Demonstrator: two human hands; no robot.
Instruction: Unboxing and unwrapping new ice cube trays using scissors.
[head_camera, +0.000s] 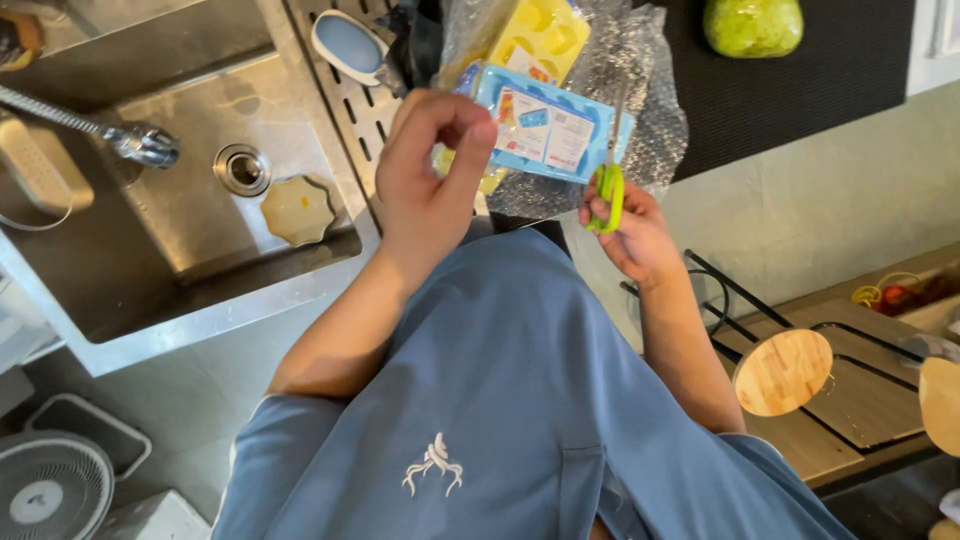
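My left hand (428, 170) pinches the near left edge of a blue ice tray pack (548, 128) wrapped in clear plastic. A yellow tray (540, 38) and bubble wrap (640, 90) lie behind it on the counter. My right hand (630, 228) grips green-handled scissors (606, 190), fingers through the loops, the blades pointing up along the pack's right edge. My blue shirt fills the lower middle of the view.
A steel sink (190, 200) with a faucet (120, 135), a drain and a beige strainer lid (297, 210) lies left. A blue brush (347, 45) rests on the drainboard. A green fruit (752, 25) sits on a dark mat. Round wooden boards (783, 372) and a fan (50, 495) are below.
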